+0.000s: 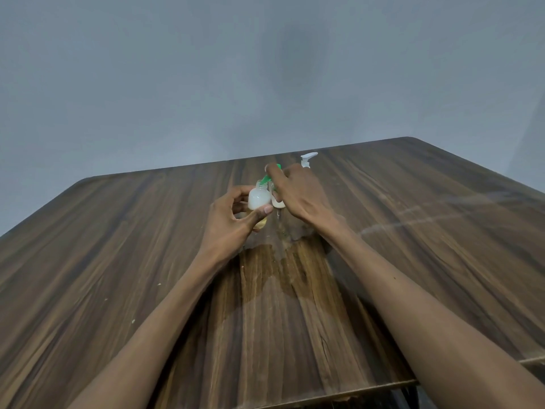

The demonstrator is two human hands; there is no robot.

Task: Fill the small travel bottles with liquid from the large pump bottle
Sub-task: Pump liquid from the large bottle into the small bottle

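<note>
1. So, I see my left hand (233, 216) holding a small travel bottle (259, 199) up off the worktop (118, 261), near the middle and toward the far edge. The fingers (236, 191) and thumb are curled round it and clamped on it.
2. The small bottle is tipped a bit. Its top half looks white and cloudy, and there is some yellow liquid near its bottom. I think it is only partly full.
3. My right hand (298, 193) is on top of the large pump bottle (278, 202), which stands just beside the small one. The pointing finger lies on the green pump head (269, 175), and the other fingers curl down round the pump. I would say they are clamped on it.
4. The green spout points down at the open mouth of the small bottle. I cannot tell if liquid is coming out.
5. A white spray top (308, 159) shows just behind my right hand. I cannot see what is under it, so I cannot tell if that bottle is full.
6. There is a wet patch (274, 273) on the worktop below my hands. It may be spilled liquid.
7. I think the filling is under way, and more pumps are needed.
8. Both arms reach far forward, with the hands close together.
</note>
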